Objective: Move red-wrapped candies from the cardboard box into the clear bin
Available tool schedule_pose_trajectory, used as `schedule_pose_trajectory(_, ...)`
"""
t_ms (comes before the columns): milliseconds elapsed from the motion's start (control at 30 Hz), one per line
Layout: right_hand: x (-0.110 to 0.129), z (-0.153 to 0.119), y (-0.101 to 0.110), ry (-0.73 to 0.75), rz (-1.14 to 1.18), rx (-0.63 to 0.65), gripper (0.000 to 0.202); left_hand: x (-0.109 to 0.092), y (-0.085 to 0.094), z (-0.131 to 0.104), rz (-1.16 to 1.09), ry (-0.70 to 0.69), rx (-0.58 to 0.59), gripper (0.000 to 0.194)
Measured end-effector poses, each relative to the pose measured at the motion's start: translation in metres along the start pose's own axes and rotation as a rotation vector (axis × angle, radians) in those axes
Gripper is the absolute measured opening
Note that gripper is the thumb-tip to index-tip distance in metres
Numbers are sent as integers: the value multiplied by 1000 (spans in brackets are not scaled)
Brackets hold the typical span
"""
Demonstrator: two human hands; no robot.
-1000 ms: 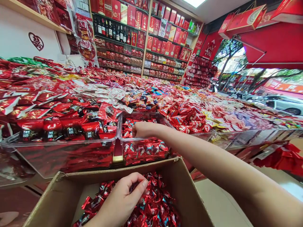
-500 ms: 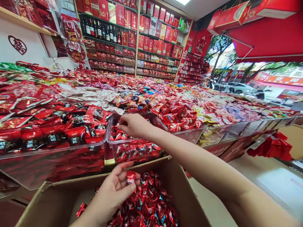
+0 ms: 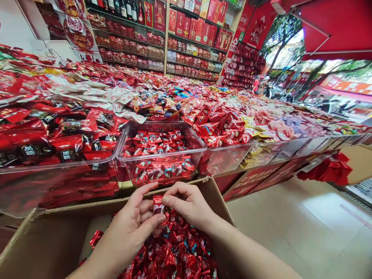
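Note:
Over the open cardboard box (image 3: 55, 228), my two hands meet at one small red-wrapped candy (image 3: 158, 205). My right hand (image 3: 188, 203) pinches the candy's right edge between thumb and fingers. Curled around its left and lower side, my left hand (image 3: 136, 221) has the thumb just under the candy and fingers behind it; the index finger points out. Below them, a heap of shiny red-wrapped candies (image 3: 180, 252) lies in the box. Just beyond the box stands a clear plastic bin (image 3: 162, 155), part filled with small red-wrapped candies (image 3: 157, 141).
At the left is a bin of larger red and black packets (image 3: 69, 149). Right of the clear bin lie red snack packets (image 3: 217, 128). More sweets cover the display behind, up to shelves (image 3: 165, 38) of boxes and bottles. Tiled floor (image 3: 279, 217) shows at right.
My right hand has come back from the clear bin down to the candy at my left hand. The view has tilted downward, and the bin's contents now show uncovered.

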State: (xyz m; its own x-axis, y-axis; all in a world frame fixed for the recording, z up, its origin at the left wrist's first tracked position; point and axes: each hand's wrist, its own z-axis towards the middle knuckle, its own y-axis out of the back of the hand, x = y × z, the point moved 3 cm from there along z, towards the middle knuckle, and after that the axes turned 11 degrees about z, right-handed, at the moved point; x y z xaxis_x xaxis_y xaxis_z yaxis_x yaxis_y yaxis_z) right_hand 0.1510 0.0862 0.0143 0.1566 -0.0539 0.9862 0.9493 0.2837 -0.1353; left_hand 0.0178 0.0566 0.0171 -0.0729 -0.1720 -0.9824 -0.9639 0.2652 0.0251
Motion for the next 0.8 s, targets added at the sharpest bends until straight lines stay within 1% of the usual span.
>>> schedule_pose_trajectory(100,-2,1,1,-90,187,-38,23,-3,-4,0,29,42,-41,48)
schedule_pose_trajectory(200,-5,-3,1,-150,278,-38,25,-3,-4,0,81,20,-31,39)
schedule_pose_trajectory(300,-13,-7,-2,-241,342,32,29,0,-1,-2,270,-116,-49,33)
schedule_pose_trajectory(367,-18,-9,-2,-259,345,49,29,3,2,-3,445,-209,-53,36)
schedule_pose_trajectory(400,-19,-9,-2,-239,314,43,27,4,3,-3,518,-236,-51,40)
schedule_pose_trajectory(433,-20,-9,-1,-196,261,31,25,6,4,-2,572,-250,-49,44)
schedule_pose_trajectory(500,-17,-10,0,-57,117,18,20,7,6,-1,622,-260,-51,52)
schedule_pose_trajectory(600,1,-15,-3,227,-77,59,9,8,10,1,632,-257,-43,57)
schedule_pose_trajectory(667,25,-15,-4,387,-133,94,6,8,12,1,627,-273,-30,56)
schedule_pose_trajectory(700,40,-12,-4,451,-142,81,6,7,13,1,633,-294,-26,54)
schedule_pose_trajectory(767,76,4,-1,530,-161,16,8,6,12,0,682,-345,0,47)
schedule_pose_trajectory(800,94,18,0,545,-189,-23,9,5,11,-1,723,-365,33,43)
